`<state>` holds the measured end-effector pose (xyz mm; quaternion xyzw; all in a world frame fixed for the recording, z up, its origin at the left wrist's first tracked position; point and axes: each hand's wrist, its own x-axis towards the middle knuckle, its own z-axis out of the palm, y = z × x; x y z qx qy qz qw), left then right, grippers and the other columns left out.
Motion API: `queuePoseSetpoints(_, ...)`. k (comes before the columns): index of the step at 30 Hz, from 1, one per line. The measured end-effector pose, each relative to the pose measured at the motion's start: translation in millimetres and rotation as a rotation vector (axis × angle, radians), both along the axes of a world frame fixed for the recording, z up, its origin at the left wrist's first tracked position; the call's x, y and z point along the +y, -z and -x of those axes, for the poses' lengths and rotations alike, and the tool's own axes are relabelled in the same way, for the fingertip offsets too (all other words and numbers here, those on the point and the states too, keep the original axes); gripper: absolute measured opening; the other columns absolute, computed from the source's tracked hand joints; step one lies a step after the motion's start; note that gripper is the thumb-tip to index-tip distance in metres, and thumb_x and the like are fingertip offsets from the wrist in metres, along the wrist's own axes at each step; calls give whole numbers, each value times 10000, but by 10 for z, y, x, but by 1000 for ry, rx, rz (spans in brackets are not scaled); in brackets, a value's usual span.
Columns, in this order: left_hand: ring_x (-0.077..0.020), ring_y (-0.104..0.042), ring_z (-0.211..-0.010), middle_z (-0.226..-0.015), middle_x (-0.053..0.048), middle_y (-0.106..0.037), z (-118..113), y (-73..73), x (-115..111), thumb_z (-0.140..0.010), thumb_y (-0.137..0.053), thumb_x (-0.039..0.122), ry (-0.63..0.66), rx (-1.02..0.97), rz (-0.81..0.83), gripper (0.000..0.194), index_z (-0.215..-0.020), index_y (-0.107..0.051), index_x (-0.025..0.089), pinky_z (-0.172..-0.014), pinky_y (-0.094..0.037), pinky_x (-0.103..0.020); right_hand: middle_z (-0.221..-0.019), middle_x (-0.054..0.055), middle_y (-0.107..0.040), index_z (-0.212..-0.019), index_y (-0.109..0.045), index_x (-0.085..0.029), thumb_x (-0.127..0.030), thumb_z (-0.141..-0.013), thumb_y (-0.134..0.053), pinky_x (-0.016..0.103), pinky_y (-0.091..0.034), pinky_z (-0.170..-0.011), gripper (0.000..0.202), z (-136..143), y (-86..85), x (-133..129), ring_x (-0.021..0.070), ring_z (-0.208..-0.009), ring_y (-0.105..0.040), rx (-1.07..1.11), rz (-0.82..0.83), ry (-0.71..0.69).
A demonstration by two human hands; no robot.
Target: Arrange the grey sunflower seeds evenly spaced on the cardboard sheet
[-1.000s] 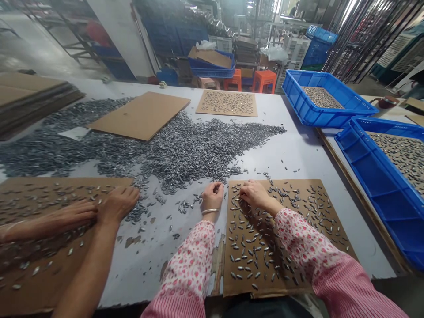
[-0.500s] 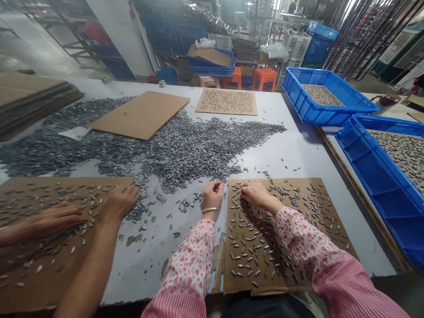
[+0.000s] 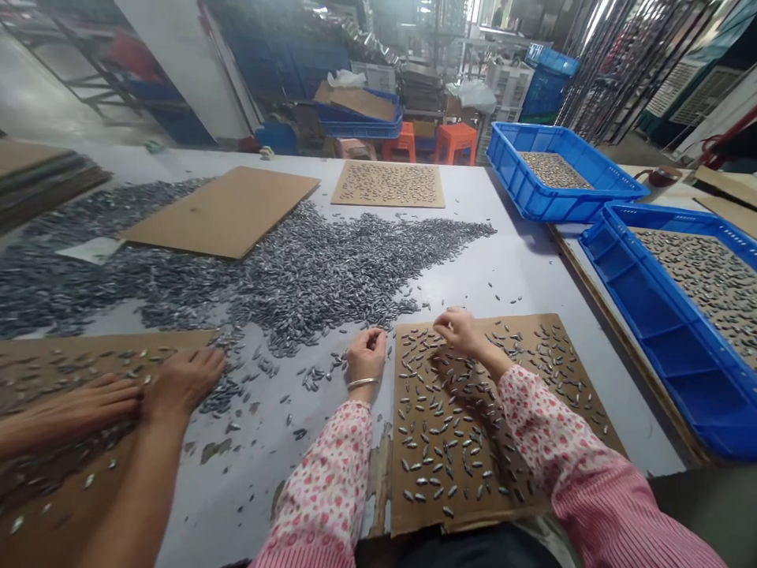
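My left hand (image 3: 366, 356) rests on the white table, just left of a brown cardboard sheet (image 3: 449, 521). Its fingers are curled into a pinch, and whatever they hold is too small to make out. Over the sheet's far edge is my right hand (image 3: 460, 330), fingers pinched together and tips pointing left; I cannot make out what is in them. Small grey metal pieces (image 3: 421, 480), spindle-shaped, lie spread apart over the sheet. Beyond my left hand spreads a large heap of the same pieces (image 3: 319, 276), with a few loose ones (image 3: 316, 379) beside my wrist.
At left, a co-worker's hands (image 3: 183, 383) work over another cardboard sheet (image 3: 35, 521). A bare sheet (image 3: 230, 205) lies on the heap; a covered one (image 3: 387, 185) lies behind. Blue crates (image 3: 668, 292) holding filled sheets stand at right. Orange stools (image 3: 456, 142) stand beyond the table.
My right hand has lifted slightly and moved toward the sheet's far edge, its fingers still pinched. My left hand stays curled beside the sheet. The whole view has shifted a little.
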<state>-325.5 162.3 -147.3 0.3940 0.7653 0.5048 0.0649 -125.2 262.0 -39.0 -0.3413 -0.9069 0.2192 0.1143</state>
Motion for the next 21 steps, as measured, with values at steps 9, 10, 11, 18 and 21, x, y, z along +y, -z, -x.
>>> queuePoseSetpoints(9, -110, -534, -601, -710, -11, -632, 17, -78, -10, -756, -558, 359, -9, 15, -1, 232, -804, -684, 171, -627, -443, -224, -811, 38, -619, -804, -680, -169, -249, -835, -583, 254, -399, -705, 129, -725, 88, 242, 137, -761, -543, 50, 62, 163)
queuePoseSetpoints(10, -110, -531, -598, -706, -10, -630, 11, -108, -16, -752, -560, 358, -10, 10, 3, 230, -799, -683, 170, -623, -444, -223, -816, 39, -618, -806, -681, -171, -250, -832, -591, 254, -394, -707, 122, -752, 131, 213, 141, -777, -541, -7, 61, 134)
queuePoseSetpoints(11, -109, -528, -593, -701, -11, -628, 5, -139, -21, -747, -561, 359, -12, 4, 8, 229, -792, -682, 169, -619, -445, -223, -818, 38, -616, -808, -682, -175, -253, -830, -598, 254, -389, -709, 117, -765, 172, 181, 145, -791, -538, -59, 54, 112)
queuePoseSetpoints(18, -113, -513, -564, -658, -13, -610, -30, -272, -32, -721, -546, 375, -31, -11, 29, 249, -756, -672, 163, -594, -447, -231, -874, 50, -611, -870, -699, -212, -296, -853, -599, 272, -366, -760, 132, -620, 264, 15, 178, -901, -515, -261, -116, 28)
queuePoseSetpoints(21, -117, -516, -565, -658, -15, -616, -32, -276, -37, -723, -539, 378, -28, -18, 36, 253, -754, -671, 164, -592, -451, -235, -892, 67, -612, -865, -706, -209, -274, -870, -570, 273, -364, -750, 151, -554, 225, -25, 184, -901, -514, -328, -121, -8)
